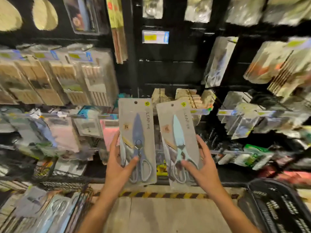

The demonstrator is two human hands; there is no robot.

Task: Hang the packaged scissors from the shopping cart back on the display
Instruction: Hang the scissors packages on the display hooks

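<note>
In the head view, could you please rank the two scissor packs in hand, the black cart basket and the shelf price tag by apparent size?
1. Cart basket, cut off by the frame.
2. Left pack and right pack: alike.
3. Price tag, though farther away.

A: What sort of place is this?
B: A shop aisle. A black display wall (161,68) is hung with rows of carded goods (94,78), yellow price labels (150,37) sit on the pegs, and a black shopping basket (276,207) stands at lower right.
</note>
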